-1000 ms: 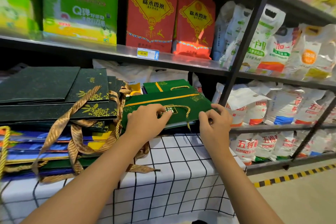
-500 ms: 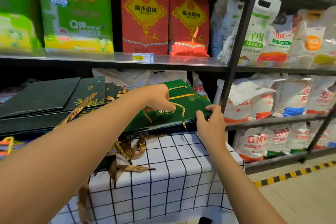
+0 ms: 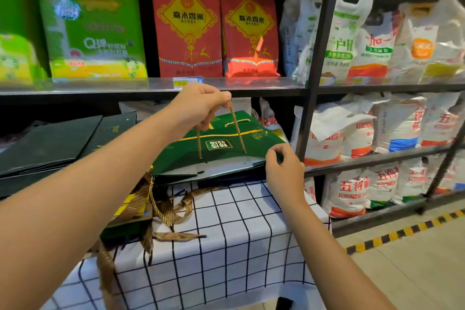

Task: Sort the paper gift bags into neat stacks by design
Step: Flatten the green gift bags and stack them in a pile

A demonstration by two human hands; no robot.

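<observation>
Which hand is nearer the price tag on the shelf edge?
Left. The left hand is raised just below the price tag, pinching the gold cord handle; the right hand is lower, at the green bag's corner.

A single head-worn view looks forward and slightly down, close over the checked tablecloth [image 3: 226, 246], facing the black shelf rack [image 3: 317, 63] of rice bags [image 3: 186, 22] straight ahead.

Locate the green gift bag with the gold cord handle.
Head view, centre: the green gift bag lies atop a stack on the checked tablecloth, right of the dark bags; left hand lifts its cord, right hand pinches its corner.
</observation>
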